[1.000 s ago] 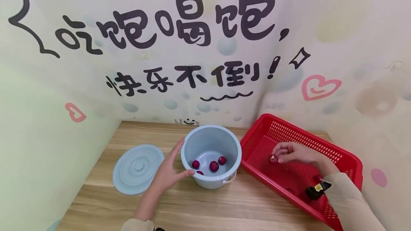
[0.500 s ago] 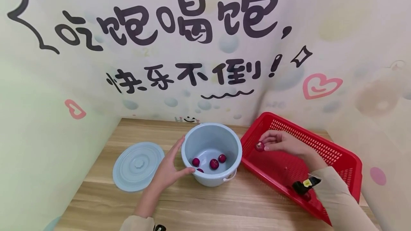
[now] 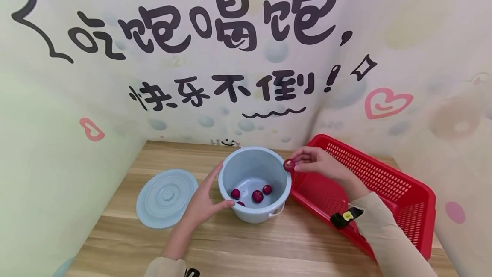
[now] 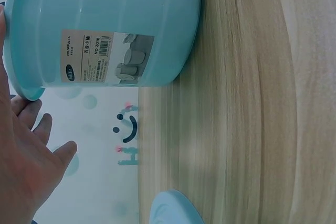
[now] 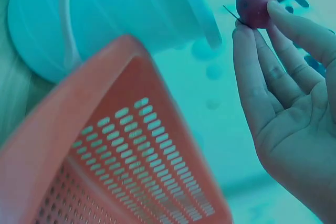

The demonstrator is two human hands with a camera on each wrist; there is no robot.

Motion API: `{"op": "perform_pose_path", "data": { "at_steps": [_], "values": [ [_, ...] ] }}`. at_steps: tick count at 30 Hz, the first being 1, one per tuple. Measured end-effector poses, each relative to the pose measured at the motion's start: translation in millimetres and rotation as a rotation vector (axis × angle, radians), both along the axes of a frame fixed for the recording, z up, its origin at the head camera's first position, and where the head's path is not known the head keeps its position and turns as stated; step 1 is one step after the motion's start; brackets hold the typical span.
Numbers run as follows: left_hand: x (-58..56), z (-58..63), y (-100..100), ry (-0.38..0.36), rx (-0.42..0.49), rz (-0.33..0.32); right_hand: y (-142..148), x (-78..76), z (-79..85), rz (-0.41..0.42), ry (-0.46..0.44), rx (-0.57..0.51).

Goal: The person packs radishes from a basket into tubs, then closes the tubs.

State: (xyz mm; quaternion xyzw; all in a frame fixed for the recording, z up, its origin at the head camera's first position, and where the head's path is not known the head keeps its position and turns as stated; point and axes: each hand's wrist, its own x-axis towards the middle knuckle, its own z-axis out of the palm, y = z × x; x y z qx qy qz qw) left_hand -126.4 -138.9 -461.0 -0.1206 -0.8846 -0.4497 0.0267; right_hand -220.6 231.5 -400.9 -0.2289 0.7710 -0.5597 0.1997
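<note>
Thumb and fingertips of my right hand (image 3: 320,165) pinch a small dark red radish (image 3: 289,165) at the bucket's right rim. In the right wrist view a thin root tail shows on the radish (image 5: 254,8). My left hand (image 3: 203,205) rests spread against the left side of the light blue bucket (image 3: 251,215), its fingers fairly straight and its thumb at the front rim. The left wrist view shows the fingers beside the rim and a label (image 4: 105,56) on the bucket wall. Several red radishes (image 3: 257,196) lie on the bucket's bottom, one partly hidden by the rim.
A red perforated basket (image 3: 417,191) stands right of the bucket, partly under my right forearm, which hides part of its inside. The round blue lid (image 3: 166,198) lies on the wooden table (image 3: 269,251) at the left. A printed wall sheet (image 3: 238,54) rises behind.
My right hand has carried the radish left and up from inside the red basket to the bucket's rim. The left hand has kept its place on the bucket.
</note>
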Motion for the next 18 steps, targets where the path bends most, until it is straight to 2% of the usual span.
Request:
{"op": "perform_pose_path", "data": {
  "at_steps": [11, 18],
  "values": [
    [0.7, 0.0, 1, -0.006, 0.009, 0.009, -27, -4.2, 4.0, -0.042, 0.025, -0.029],
    [0.2, -0.4, 2, -0.013, 0.019, 0.011, -30, -1.7, 3.2, -0.063, 0.038, -0.052]
  ]
}}
